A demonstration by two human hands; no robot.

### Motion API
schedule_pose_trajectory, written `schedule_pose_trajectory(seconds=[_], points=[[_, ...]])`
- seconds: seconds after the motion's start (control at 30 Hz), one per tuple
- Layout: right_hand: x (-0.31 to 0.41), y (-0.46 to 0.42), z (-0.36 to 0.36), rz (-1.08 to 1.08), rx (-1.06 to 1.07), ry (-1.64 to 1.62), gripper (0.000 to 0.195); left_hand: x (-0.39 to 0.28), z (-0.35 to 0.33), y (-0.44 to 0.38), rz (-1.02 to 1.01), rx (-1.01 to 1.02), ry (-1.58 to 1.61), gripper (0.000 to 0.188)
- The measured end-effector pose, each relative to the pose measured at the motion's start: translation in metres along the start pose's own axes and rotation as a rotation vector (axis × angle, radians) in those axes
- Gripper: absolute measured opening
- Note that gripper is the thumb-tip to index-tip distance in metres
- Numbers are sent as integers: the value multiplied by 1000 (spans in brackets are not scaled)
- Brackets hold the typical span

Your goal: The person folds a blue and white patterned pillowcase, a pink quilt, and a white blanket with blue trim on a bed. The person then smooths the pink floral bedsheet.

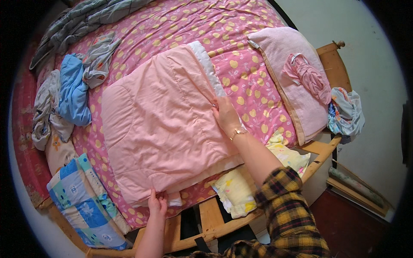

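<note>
A pink quilt (161, 116), folded into a rough rectangle with shallow wrinkles, lies on the bed in front of me. White satin trim (205, 61) shows along its right side. My right hand (227, 114), with a gold watch (238, 133) at the wrist, grips the quilt's right edge beside that trim. At the near left corner my left hand (158, 201) holds the lower edge, its thumb on top. The fingers under the fabric are partly hidden.
Beneath lies a pink sheet (235, 64) with a yellow print. Crumpled clothes and a blue garment (72, 90) lie left, near a folded patchwork cloth (88, 206). A folded pink blanket (290, 64) lies right. Yellow cloth (234, 193) rests by the wooden bed rail (226, 227).
</note>
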State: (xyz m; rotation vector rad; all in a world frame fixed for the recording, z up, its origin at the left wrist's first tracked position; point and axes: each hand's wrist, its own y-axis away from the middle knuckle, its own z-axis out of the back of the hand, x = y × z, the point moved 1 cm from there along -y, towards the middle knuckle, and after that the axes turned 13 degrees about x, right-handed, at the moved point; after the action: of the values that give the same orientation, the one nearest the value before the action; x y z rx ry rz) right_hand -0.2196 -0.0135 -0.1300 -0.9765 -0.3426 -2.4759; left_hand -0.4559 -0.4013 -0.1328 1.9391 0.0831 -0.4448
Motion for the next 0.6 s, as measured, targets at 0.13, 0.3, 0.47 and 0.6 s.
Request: schedule_pose_trajectory(seconds=[0.13,0.3,0.47,0.6], points=[[-12,-22,-7,-207,-23,66,13,-2,6,-2,-3,3,-6,27],[-19,-8,20,-225,-72,-95,12,2,9,-8,-10,49,2,28],[-8,-10,-7,-46,38,141,16,3,4,-9,-10,-48,27,28],[-25,-23,-9,-197,34,-54,11,0,5,-6,-1,3,-11,27]])
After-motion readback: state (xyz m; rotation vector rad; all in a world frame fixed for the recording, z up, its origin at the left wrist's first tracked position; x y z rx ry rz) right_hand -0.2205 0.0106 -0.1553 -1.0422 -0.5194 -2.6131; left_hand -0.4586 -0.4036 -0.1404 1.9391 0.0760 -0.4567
